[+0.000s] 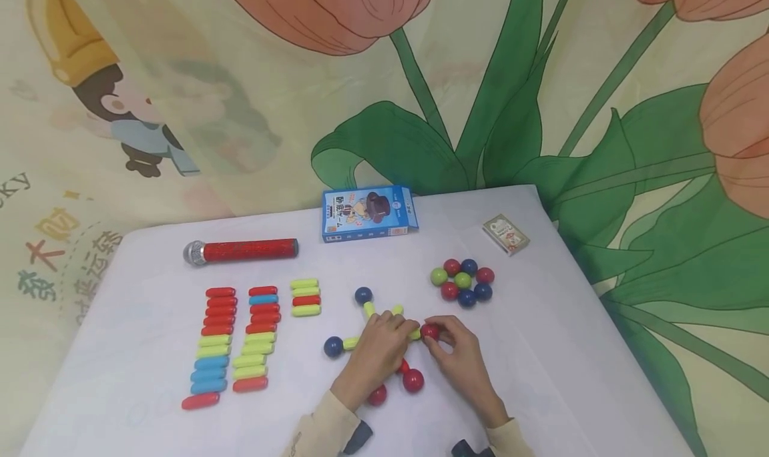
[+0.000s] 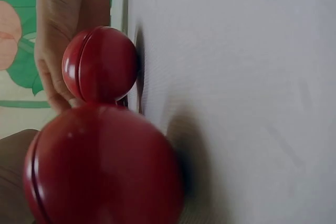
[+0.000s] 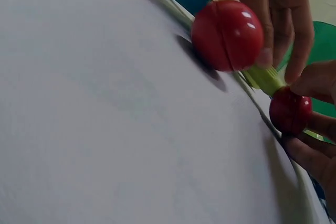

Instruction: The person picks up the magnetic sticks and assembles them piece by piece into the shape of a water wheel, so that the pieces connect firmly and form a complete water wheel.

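A: Backdrop first?

B: Tulip-print cloth hangs behind, w/ a cartoon figure on its left part. In front, a table under white cover.

A: Left side of table?

B: Red microphone lies flat near the back edge, left of centre. Below it, two columns of short sticks, red, yellow-green and blue, running toward the front-left corner. A small stack of four more just right of those.

A: Centre?

B: Blue box at the back edge. Toward the front edge, a ball-and-stick figure: dark blue balls on yellow-green sticks pointing back and left, red balls toward the front edge.

A: Hands?

B: Left hand lies over the figure's middle, fingers curled onto it; exact grip hidden from head cam. Left wrist cam shows only two red balls close up and blurred. Right hand pinches a red ball at the right end of a yellow-green stick; ball touches the stick. Narrow grip, thumb + fingertips round the ball. Right wrist cam confirms.

A: Right side?

B: Cluster of loose balls, red, green, dark blue, touching each other, right of centre. Card pack near the back-right corner.
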Demonstrator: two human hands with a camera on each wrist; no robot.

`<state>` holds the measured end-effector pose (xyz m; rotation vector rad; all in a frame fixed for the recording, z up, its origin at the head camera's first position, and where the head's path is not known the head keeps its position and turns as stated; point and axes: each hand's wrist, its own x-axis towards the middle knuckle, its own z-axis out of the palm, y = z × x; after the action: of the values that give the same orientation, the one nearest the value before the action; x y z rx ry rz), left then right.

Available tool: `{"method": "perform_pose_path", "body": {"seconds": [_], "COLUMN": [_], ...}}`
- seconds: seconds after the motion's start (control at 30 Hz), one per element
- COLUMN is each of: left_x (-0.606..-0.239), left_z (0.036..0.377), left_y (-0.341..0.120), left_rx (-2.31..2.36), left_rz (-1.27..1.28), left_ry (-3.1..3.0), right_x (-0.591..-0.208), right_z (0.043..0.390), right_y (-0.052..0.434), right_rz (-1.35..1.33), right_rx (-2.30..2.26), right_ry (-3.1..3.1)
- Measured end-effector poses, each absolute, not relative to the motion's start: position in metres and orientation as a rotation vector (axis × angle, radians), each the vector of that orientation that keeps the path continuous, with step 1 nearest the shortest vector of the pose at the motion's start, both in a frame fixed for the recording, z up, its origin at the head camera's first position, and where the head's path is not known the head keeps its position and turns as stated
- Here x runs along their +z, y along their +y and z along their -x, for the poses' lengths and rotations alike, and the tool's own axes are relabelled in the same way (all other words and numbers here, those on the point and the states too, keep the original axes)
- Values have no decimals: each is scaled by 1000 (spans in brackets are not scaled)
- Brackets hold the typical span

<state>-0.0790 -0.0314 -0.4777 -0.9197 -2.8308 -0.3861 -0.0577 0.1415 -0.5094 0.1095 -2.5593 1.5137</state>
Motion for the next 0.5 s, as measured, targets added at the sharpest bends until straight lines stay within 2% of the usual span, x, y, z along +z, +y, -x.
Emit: {"method": "perform_pose_path", "body": {"seconds": [0.23, 0.5], "left_x": [-478, -467], "left_z": [77, 70], "left_y": [-35, -61], "left_rx": [-411, -550], "left_rz": [904, 640], "left_ry": [-2827, -2859], "right_x": [-509, -504], "right_z": [59, 74], "right_y": [141, 161], "right_rz": [-147, -25], "right_rx": [1381, 863], "right_ry": [-2540, -2538]}}
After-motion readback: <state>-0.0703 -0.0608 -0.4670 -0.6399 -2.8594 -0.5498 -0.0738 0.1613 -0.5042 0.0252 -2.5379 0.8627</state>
